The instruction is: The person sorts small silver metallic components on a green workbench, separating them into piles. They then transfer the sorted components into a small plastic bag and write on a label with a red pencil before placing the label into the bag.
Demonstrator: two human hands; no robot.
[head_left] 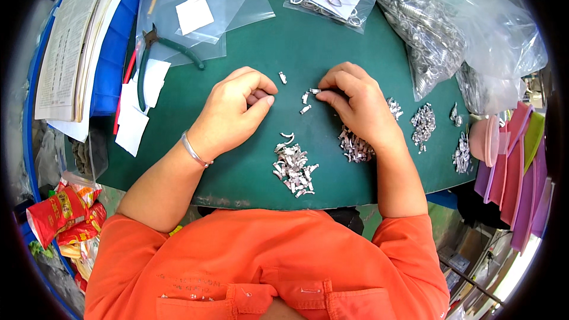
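Note:
My left hand [237, 109] is curled over the green table, thumb near the bent fingers, with nothing visible in its grip. A silver bracelet circles that wrist. Across from it, my right hand [355, 101] pinches the end of a small silver metal clasp [315, 90] between thumb and forefinger. Two more loose metal clasps [305, 109] lie just beside these fingertips. Another single metal piece [283, 77] rests between the hands, nearer the left. Closer to me is a pile of metal pieces [295, 169]. A second pile [355, 145] is partly hidden under my right hand.
Cutters with green handles [188, 52] lie far left by paper slips and clear bags. Beyond them stands a blue bin [115, 53] with papers. Bags of metal parts [421, 29] fill the far right. Small metal heaps [423, 124] and a pink cup [485, 139] are at right.

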